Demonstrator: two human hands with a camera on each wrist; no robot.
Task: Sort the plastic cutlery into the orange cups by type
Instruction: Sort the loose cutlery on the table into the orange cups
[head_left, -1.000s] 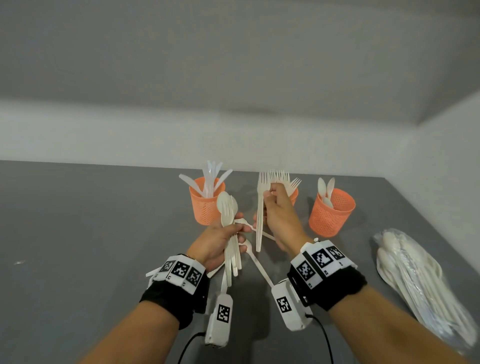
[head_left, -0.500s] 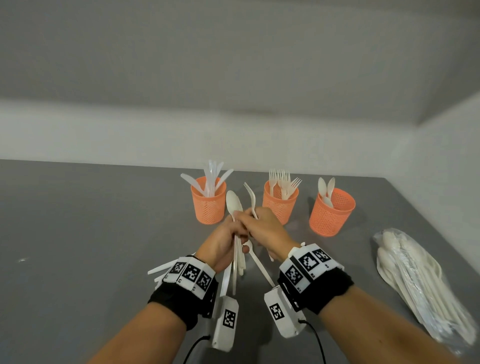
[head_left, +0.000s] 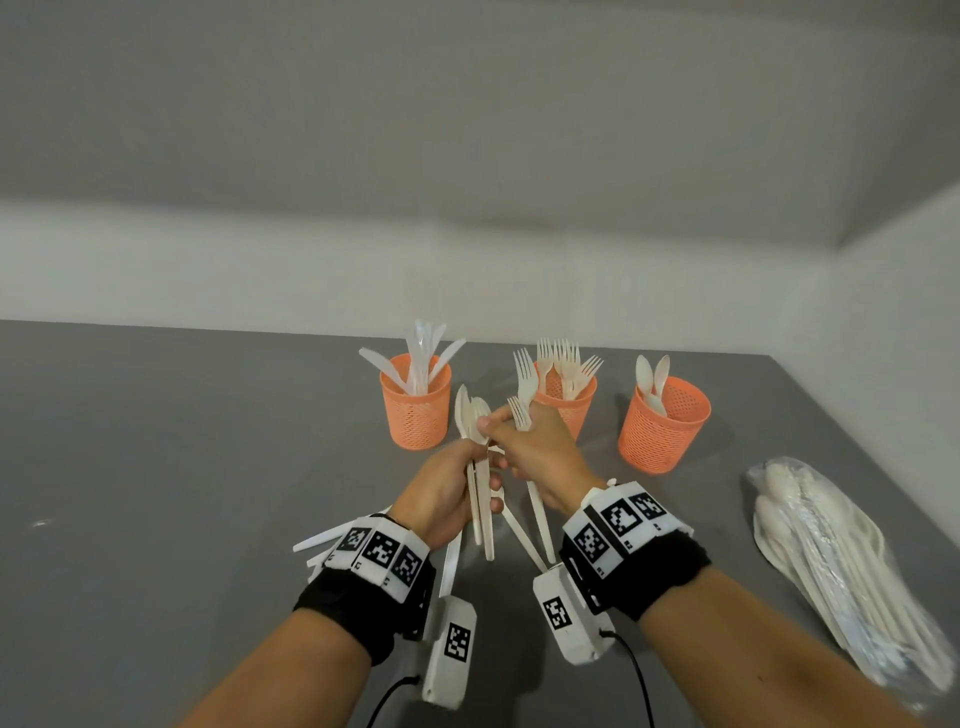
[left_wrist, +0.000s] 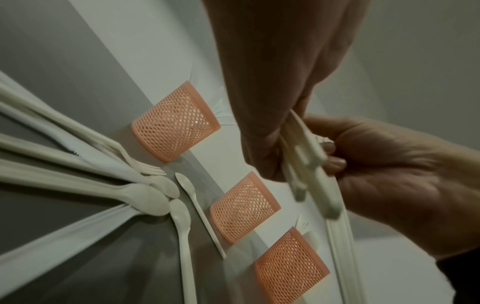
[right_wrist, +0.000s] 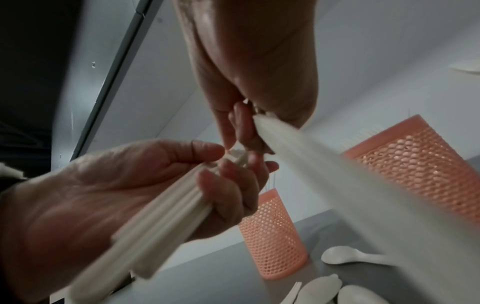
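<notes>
Gripping a bundle of spoons (head_left: 474, 447) upright, the left hand (head_left: 441, 493) has its fingers curled round the handles, bowls standing above the fist. The right hand (head_left: 540, 452) sits just beside it, thumb and fingers touching the bundle near the bowls while its curled fingers hold two forks (head_left: 524, 395), tines up, handles running down under the palm toward the wrist. Right wrist view: left fingers wrapped round several pale handles, right fingertips (right_wrist: 240, 123) pinching at the top of them; blurred, so which piece is pinched cannot be told. Three orange mesh cups stand in a row on the grey table (head_left: 156, 467) behind the hands: left cup (head_left: 415, 410) with knives, middle cup (head_left: 569, 405) with forks, right cup (head_left: 662, 428) with two spoons. Loose cutlery (left_wrist: 145, 191) lies on the table below the left wrist, spoons, a fork and a knife fanned together. A clear plastic bag (head_left: 841, 571) of more white cutlery lies at the table's right edge, well apart from the cups. Both wrists wear black bands with marker tags.
</notes>
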